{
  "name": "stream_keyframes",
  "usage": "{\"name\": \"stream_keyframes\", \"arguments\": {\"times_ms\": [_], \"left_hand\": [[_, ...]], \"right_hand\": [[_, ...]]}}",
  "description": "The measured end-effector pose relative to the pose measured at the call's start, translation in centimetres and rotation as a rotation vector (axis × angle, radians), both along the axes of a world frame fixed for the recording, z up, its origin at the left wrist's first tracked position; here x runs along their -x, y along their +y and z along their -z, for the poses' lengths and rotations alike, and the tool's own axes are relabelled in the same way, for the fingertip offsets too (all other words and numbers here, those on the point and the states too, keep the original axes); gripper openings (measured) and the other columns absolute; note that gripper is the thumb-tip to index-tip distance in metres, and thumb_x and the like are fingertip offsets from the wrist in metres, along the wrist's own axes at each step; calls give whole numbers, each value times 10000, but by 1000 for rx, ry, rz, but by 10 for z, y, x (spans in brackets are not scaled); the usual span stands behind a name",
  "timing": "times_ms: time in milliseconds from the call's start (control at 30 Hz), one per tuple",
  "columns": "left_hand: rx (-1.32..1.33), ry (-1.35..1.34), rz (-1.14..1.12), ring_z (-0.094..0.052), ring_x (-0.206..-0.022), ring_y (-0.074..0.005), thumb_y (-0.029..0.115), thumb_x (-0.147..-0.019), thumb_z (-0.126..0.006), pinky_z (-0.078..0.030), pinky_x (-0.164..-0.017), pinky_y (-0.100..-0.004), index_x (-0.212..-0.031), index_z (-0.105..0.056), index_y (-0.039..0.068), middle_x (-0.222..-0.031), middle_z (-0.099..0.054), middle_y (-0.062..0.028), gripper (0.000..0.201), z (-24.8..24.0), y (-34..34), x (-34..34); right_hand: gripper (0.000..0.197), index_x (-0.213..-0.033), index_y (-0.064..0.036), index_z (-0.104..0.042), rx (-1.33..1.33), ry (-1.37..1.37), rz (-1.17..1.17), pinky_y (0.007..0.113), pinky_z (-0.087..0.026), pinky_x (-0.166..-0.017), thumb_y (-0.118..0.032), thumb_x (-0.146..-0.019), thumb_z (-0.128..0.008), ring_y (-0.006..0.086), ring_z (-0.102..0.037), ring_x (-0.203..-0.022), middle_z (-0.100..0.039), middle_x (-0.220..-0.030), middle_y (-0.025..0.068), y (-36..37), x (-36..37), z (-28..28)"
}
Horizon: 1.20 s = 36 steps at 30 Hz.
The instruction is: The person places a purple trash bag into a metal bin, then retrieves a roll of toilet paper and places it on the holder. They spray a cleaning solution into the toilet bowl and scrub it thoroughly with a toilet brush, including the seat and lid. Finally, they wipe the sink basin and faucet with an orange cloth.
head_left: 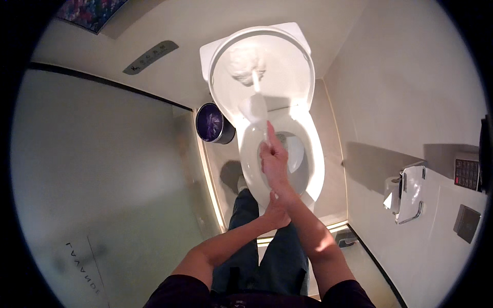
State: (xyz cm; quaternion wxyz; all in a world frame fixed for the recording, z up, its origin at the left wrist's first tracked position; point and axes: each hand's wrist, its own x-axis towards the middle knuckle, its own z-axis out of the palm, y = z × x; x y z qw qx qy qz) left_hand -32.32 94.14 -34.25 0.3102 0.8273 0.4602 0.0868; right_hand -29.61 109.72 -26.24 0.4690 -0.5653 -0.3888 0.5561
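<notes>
My right hand (275,161) is closed around the handle of a white toilet brush (257,82), its index finger stretched along the handle. The brush reaches up and away, and its pale, lumpy head lies against the inner face of the raised toilet lid (287,61), left of the middle. Below the hand is the toilet bowl (316,159), with its opening partly hidden by my hand and arm. My left hand (277,213) is at my right wrist, seeming to grip it; some of its fingers are hidden behind the forearm.
A small bin (210,123) with a purple liner stands left of the toilet. Frosted glass (102,169) fills the left side. On the right wall are a toilet paper roll (392,192), its metal holder (411,195) and a button panel (466,172).
</notes>
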Motion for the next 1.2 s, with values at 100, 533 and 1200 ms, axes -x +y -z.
{"name": "stream_keyframes", "arguments": {"times_ms": [100,533,1200], "left_hand": [[-29,-136,-68,-499,-1035,-333,293,-833,-638,-372,-934,-463,-1287,-507,35,-1089,-556,-155,539,7,-3,3],[-6,-349,-151,-524,-1199,-324,163,-759,-678,-340,-1069,-456,-1129,-631,53,-1084,-650,-118,389,56,-32,0],[104,197,27,-491,-1122,-271,107,-662,-687,-289,-959,-523,-1346,-458,36,-1062,-569,-114,725,-27,9,-9]], "right_hand": [[578,-1519,-314,-372,239,334,-77,218,-262,-373,-93,-1000,-493,29,-306,-454,-422,-634,-45,-8,14,-15],[371,-1413,-261,-443,325,1431,-296,199,-277,-378,-321,-1047,-447,83,-324,-449,-423,-643,37,-68,-73,-1],[489,-1423,-159,-536,277,199,-281,199,-259,-411,-85,-940,-560,34,-336,-478,-456,-630,-48,66,-120,13]]}}
